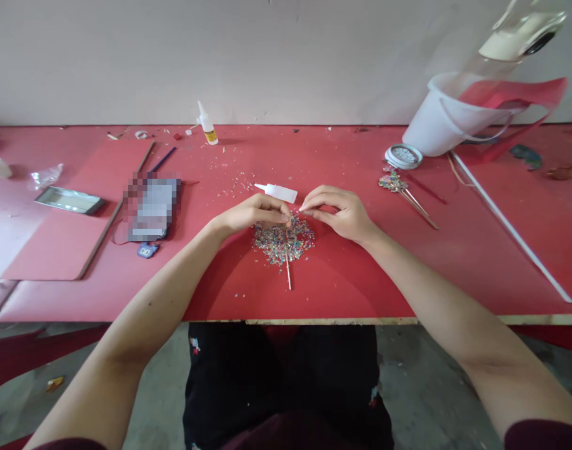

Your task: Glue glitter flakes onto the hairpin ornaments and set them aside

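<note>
Multicoloured chips [302,240] are spread in a loose heap near the middle of the red table [346,287], towards its front edge, and are partly covered at the back by the left hand [256,210]. A thin metallic pin [289,273] is seen with its lower end projecting from the heap towards the person; its upper end is lost among the chips and beneath the bent left fingers, so whether it is gripped there cannot be told. The right hand [342,210] is held just beside the heap, its thumb and forefinger brought near each other at the tips; whether a tiny piece is pinched between them cannot be made out. Behind the hands, a white bottle [280,194] is laid on its side, and a labelled bottle [209,130] is stood upright farther back, its print too small to be read. At the right, an ornamented pin [394,182] is placed near a round container [403,156], whose contents are hard to identify. A clear vessel [506,47] in the white bucket [433,119] is cut off by the upper edge. At the left, a dark-edged device [155,209] is obscured by pixelation.
</note>
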Demonstrator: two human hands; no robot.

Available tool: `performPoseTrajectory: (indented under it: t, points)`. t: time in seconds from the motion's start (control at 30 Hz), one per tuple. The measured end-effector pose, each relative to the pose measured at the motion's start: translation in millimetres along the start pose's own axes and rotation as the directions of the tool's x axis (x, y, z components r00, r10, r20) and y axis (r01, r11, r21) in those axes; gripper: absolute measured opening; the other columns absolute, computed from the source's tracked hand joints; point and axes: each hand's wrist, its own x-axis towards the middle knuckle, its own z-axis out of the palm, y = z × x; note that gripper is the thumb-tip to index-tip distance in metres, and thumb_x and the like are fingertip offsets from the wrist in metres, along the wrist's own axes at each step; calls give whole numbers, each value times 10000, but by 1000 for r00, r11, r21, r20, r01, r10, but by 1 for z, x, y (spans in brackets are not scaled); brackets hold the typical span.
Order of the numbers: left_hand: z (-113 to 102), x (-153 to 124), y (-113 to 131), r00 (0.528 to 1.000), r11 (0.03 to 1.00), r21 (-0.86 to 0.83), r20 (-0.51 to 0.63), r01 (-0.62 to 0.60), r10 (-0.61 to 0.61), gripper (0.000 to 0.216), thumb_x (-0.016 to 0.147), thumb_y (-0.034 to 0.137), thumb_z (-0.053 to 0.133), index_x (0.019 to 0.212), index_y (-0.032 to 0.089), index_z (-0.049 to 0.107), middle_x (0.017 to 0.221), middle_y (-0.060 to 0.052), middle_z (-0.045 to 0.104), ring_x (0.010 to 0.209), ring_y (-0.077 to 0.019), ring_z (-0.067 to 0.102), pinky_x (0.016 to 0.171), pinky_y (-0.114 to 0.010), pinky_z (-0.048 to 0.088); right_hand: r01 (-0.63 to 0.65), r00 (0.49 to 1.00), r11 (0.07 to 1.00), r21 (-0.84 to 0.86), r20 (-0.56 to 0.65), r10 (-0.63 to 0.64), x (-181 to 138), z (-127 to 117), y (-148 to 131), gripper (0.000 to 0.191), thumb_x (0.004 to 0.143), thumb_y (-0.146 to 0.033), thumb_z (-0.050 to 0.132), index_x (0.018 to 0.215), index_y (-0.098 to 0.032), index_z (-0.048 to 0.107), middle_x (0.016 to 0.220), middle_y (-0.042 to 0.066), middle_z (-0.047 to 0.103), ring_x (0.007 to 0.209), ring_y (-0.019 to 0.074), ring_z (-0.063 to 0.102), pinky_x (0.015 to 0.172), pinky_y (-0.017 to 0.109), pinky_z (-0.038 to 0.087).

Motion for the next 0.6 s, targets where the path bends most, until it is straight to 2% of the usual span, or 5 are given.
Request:
performPoseTrajectory:
  t: [0.2,0.33,0.6]
  points:
    - [2,0,4,998,998,60,-61,-6,10,186,840,309,624,826,134,684,613,22,496,507,-54,343,481,-208,247,-63,998,998,0,-1,63,0,-1,0,83,877,-322,649,903,-267,705,901,18,676,817,154,631,741,316,518]
    - [3,2,4,990,992,110,-117,-66,79,192,835,308,629,818,124,683,632,20,532,525,-53,370,494,-206,261,-115,993,993,-12,-22,115,1,-1,0,102,881,-341,639,890,-260,701,905,26,676,811,160,624,729,320,515]
    - [4,4,-1,973,985,124,-182,-122,144,248,849,361,632,843,115,665,595,29,485,511,-55,346,479,-211,241,-186,980,982,38,-70,188,0,1,1,143,870,-374,644,885,-244,700,923,39,675,805,168,619,683,314,508]
